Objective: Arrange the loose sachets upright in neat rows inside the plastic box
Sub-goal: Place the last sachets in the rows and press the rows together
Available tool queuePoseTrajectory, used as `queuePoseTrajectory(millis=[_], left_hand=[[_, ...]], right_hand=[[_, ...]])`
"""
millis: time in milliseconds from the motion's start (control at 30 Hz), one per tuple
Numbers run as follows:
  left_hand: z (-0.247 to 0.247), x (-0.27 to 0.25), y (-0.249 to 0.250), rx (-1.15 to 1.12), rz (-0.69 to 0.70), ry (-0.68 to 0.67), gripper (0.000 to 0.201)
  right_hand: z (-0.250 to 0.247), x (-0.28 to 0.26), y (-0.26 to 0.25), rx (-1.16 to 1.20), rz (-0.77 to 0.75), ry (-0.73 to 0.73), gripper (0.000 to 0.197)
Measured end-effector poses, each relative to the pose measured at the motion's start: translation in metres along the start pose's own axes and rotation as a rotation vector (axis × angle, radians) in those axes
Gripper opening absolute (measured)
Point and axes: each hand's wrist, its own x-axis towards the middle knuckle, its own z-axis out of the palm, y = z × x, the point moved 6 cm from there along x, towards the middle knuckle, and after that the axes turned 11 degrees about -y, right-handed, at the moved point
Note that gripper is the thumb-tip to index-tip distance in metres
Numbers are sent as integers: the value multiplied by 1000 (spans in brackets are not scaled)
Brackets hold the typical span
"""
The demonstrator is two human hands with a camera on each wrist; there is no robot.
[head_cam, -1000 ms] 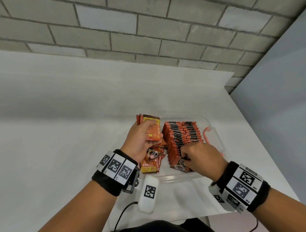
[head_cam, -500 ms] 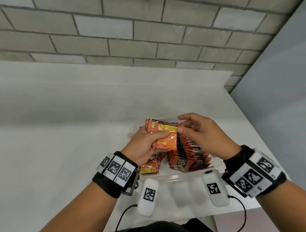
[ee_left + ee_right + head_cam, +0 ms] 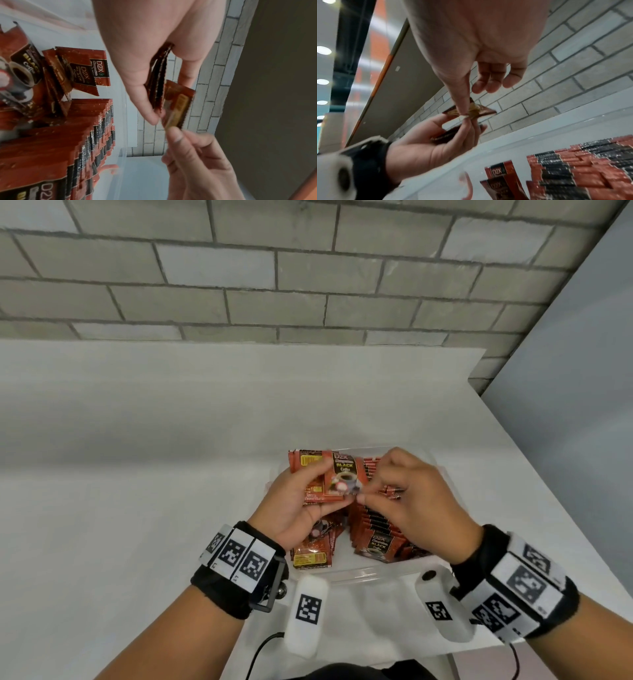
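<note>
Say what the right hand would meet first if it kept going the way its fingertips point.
The right hand points left, toward the left hand. It already pinches one sachet, so next it would likely meet the stack of sachets the left hand holds; depth is unclear.

Red-black sachets (image 3: 375,529) upright in row, clear plastic box (image 3: 373,573); loose ones (image 3: 317,549) left.

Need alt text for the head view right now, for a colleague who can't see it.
Left hand holds a stack of sachets above the plastic box while the right hand pinches the front sachet. A neat upright row fills the box's right side.
</note>
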Motion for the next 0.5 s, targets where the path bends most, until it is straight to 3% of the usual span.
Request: queuePoseTrajectory(millis=[133,267,367,500], left_hand=[[-2,2,4,130,55,31,34],[-2,2,2,229,43,-3,25],[4,3,0,274,24,-52,24],[2,3,3,294,48,-28,20]], right_hand=[[9,1,7,-13,47,-126,11],[-10,8,10,-33,120,1,28],[-10,16,15,41,236,-91,39],[-8,17,21,122,294,-254,20]])
